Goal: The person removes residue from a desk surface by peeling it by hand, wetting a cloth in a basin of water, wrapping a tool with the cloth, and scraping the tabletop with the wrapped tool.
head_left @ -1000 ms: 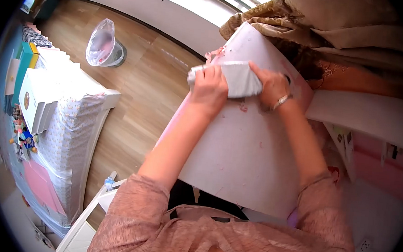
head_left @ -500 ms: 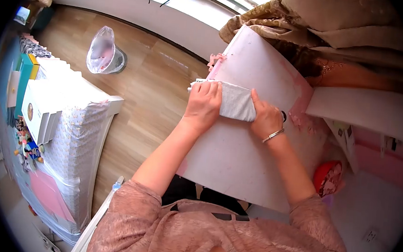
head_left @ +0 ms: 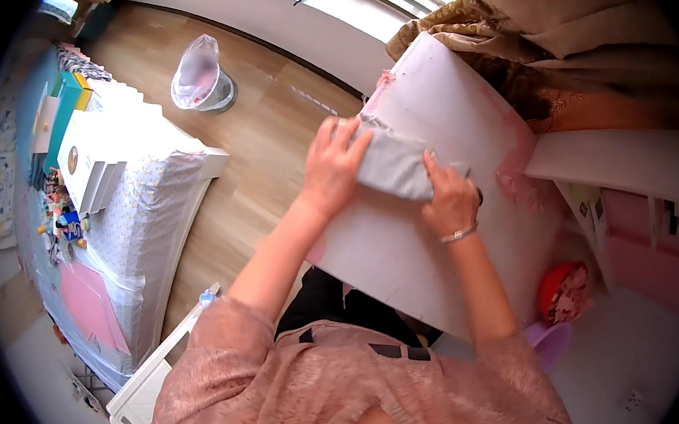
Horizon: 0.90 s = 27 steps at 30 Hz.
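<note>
A folded piece of grey cloth (head_left: 397,165) lies stretched between my hands over a white panel (head_left: 408,257). My left hand (head_left: 333,164) grips its left end, fingers bent over the edge, where a ragged whitish fringe shows. My right hand (head_left: 450,197) is closed at the other end, with its index finger laid along the cloth. Beside the right palm a small dark rounded end (head_left: 480,197) sticks out; what it belongs to is hidden. Pink patches and bits mark the panel's edges.
A lined waste bin (head_left: 206,86) stands on the wooden floor. To the left, a cloth-covered surface (head_left: 143,228) bears white boxes (head_left: 88,160) and small items. A red bowl (head_left: 563,293) of pink scraps and a purple container (head_left: 550,346) sit at right. Curtains (head_left: 577,31) hang behind.
The head view has shifted, so the surroundings appear further right. My left hand has moved a little left relative to the panel, and more of the grey cloth's left end shows.
</note>
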Tool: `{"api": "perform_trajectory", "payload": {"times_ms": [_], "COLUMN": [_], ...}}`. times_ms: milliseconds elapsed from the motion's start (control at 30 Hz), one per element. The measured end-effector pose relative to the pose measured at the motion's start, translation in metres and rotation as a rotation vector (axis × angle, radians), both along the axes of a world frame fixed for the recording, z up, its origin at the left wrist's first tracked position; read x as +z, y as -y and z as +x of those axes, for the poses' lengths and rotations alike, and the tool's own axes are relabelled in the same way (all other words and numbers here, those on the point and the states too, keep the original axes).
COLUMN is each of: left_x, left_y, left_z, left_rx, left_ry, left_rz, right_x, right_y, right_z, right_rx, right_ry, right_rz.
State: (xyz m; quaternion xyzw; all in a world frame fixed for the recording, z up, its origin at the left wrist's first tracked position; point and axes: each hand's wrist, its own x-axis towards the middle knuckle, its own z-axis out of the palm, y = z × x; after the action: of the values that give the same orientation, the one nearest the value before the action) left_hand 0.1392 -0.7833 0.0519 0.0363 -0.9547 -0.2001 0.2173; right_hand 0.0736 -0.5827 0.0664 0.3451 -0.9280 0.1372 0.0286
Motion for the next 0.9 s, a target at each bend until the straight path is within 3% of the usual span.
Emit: {"api": "perform_trajectory", "payload": {"times_ms": [167, 300, 533, 667, 767, 900], "left_x": [0.018, 0.041, 0.045, -0.002, 0.009, 0.019], "left_y": [-0.05, -0.084, -0.118, -0.116, -0.107, -0.114], "left_z": [0.108, 0.16, 0.161, 0.17, 0.172, 0.173], "left_rx": [0.043, 0.06, -0.02, 0.086, 0.215, 0.311], "left_ry": [0.159, 0.209, 0.106, 0.259, 0.375, 0.366], "left_rz": [0.079, 0.205, 0.265, 0.08, -0.118, 0.059], "right_x": [0.019, 0.036, 0.039, 0.015, -0.006, -0.005], "right_y": [-0.041, -0.069, -0.104, -0.08, -0.054, -0.048], "right_z": [0.069, 0.106, 0.103, 0.087, 0.077, 0.072], "right_rx": [0.154, 0.216, 0.249, 0.372, 0.441, 0.507], "right_ry": [0.204, 0.202, 0.0, -0.015, -0.114, -0.087], "right_rz": [0.067, 0.036, 0.042, 0.061, -0.042, 0.019]}}
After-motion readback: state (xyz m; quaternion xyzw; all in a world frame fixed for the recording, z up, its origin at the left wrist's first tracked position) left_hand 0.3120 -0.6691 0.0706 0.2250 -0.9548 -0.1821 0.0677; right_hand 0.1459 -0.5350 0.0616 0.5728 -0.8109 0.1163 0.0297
